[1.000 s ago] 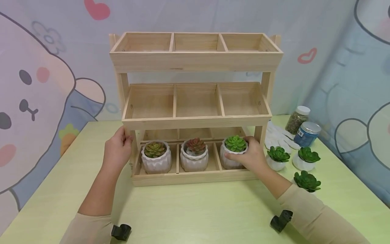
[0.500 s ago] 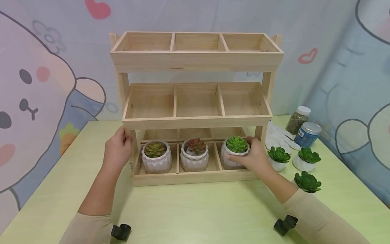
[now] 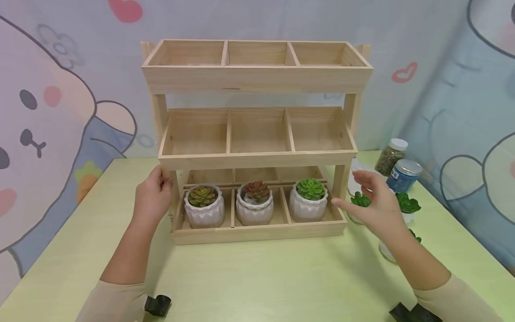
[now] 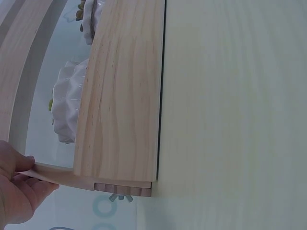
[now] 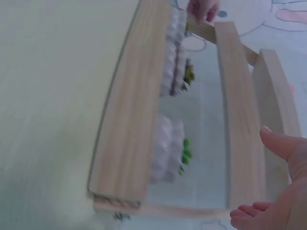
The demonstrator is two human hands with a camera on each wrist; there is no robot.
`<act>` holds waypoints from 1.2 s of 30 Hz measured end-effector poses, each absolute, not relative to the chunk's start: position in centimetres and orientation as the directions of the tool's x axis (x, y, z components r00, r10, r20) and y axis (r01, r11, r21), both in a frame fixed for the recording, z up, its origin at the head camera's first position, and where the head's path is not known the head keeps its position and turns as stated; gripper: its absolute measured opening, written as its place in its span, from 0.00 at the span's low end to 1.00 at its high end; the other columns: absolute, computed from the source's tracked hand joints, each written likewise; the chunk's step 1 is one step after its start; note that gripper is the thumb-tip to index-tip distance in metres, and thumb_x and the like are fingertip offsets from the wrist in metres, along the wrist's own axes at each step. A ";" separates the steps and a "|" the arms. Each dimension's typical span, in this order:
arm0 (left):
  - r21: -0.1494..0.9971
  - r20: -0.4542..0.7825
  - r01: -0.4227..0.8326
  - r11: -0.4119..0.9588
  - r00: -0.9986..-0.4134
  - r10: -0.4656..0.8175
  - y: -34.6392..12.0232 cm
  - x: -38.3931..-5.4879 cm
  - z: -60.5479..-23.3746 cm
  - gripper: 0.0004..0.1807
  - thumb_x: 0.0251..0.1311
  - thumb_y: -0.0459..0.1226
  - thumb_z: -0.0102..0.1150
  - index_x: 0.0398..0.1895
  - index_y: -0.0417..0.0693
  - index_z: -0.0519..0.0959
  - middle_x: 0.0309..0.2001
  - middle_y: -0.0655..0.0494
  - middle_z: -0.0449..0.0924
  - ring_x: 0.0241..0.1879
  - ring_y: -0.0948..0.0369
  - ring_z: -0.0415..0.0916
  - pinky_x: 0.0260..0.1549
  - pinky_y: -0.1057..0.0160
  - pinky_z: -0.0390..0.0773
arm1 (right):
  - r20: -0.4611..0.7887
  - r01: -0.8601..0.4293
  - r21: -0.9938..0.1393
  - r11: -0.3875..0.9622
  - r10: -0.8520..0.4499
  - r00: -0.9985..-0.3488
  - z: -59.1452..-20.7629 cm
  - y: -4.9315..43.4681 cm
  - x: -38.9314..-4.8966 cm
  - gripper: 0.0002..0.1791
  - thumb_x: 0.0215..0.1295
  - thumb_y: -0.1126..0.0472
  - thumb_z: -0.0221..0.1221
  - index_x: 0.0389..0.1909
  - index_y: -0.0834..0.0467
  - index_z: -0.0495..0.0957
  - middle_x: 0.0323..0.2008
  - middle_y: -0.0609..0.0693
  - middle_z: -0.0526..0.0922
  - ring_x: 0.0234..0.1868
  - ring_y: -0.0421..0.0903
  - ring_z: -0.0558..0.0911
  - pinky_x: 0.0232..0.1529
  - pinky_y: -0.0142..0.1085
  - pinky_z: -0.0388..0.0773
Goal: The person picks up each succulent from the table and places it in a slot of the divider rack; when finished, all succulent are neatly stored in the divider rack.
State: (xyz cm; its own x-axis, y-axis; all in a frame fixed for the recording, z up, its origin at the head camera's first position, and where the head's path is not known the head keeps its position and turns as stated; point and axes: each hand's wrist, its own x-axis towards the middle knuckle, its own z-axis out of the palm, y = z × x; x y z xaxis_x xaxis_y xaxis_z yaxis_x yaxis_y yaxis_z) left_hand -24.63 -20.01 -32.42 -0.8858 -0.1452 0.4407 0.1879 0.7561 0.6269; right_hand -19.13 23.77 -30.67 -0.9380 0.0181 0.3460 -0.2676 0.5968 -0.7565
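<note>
A three-tier wooden shelf [image 3: 257, 79] with divided trays stands on the table. Its bottom tray holds three white pots of succulents: an olive-yellow one [image 3: 204, 205] at left, a reddish one [image 3: 255, 203] in the middle and a bright green one [image 3: 309, 200] at right. My left hand [image 3: 153, 194] grips the shelf's left upright; in the left wrist view the thumb and fingers [image 4: 43, 189] pinch that wooden post. To the right of the shelf my right hand [image 3: 376, 205] hangs with thumb and fingers spread, holding nothing, apart from the green succulent's pot.
Small potted green succulents [image 3: 407, 203] stand to the right, partly hidden behind my right hand and forearm. Behind them are a jar of granules [image 3: 390, 157], a blue jar [image 3: 404, 175] and a white glove [image 3: 354, 181]. A patterned cloth hangs behind the table.
My right hand has let go of the green succulent's pot and moved right, away from the shelf. The pot stays in the bottom tray's right compartment. My left hand keeps its grip.
</note>
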 end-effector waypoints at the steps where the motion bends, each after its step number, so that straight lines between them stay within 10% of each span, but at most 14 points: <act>1: 0.622 0.445 0.187 0.760 -0.884 -0.146 -20.0 -24.6 -32.4 0.06 0.67 0.32 0.48 0.32 0.40 0.65 0.29 0.43 0.75 0.31 0.48 0.72 0.27 0.53 0.72 | 0.364 -0.279 -0.741 0.610 0.017 -0.931 -30.4 24.3 -18.8 0.46 0.49 0.51 0.71 0.63 0.66 0.59 0.61 0.60 0.65 0.63 0.58 0.64 0.62 0.45 0.62; 8: 0.609 0.459 0.196 0.769 -0.877 -0.140 -20.0 -24.7 -32.5 0.09 0.66 0.32 0.49 0.29 0.42 0.63 0.23 0.47 0.68 0.27 0.50 0.69 0.23 0.57 0.67 | 0.363 -0.255 -0.678 0.689 0.012 -0.932 -29.6 29.2 -16.7 0.44 0.53 0.53 0.69 0.67 0.59 0.57 0.63 0.59 0.64 0.63 0.60 0.63 0.54 0.15 0.58; 15: 0.609 0.452 0.194 0.769 -0.881 -0.136 -20.0 -24.5 -32.6 0.09 0.67 0.32 0.49 0.30 0.42 0.63 0.21 0.48 0.67 0.27 0.50 0.68 0.22 0.57 0.67 | 0.230 -0.129 -0.696 0.707 0.049 -0.972 -31.0 33.6 -15.7 0.44 0.57 0.48 0.64 0.70 0.56 0.54 0.67 0.61 0.59 0.66 0.65 0.56 0.61 0.56 0.55; 22: 0.616 0.442 0.190 0.765 -0.887 -0.135 -20.0 -24.5 -32.5 0.08 0.67 0.33 0.48 0.30 0.42 0.63 0.21 0.49 0.66 0.26 0.52 0.67 0.21 0.59 0.66 | 0.270 -0.228 -0.733 0.641 -0.034 -0.962 -33.7 36.6 -15.9 0.35 0.59 0.60 0.64 0.66 0.58 0.60 0.61 0.51 0.66 0.63 0.42 0.63 0.51 0.14 0.58; 36: 0.639 0.425 0.188 0.746 -0.895 -0.139 -19.9 -24.4 -32.3 0.05 0.68 0.32 0.47 0.39 0.38 0.67 0.39 0.38 0.78 0.35 0.47 0.73 0.30 0.50 0.74 | 0.275 -0.398 -0.790 0.467 -0.311 -0.910 -36.9 39.0 -16.9 0.38 0.49 0.78 0.64 0.62 0.72 0.58 0.57 0.39 0.69 0.56 0.30 0.68 0.52 0.20 0.64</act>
State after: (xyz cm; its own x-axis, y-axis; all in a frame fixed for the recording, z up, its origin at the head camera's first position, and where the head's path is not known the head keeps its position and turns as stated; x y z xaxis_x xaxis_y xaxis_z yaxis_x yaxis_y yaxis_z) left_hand -24.43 -19.87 -32.33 -0.8947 -0.1386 0.4247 0.1877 0.7461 0.6388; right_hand -16.95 38.96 -36.87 -0.9097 -0.3115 0.2745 -0.3981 0.4666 -0.7898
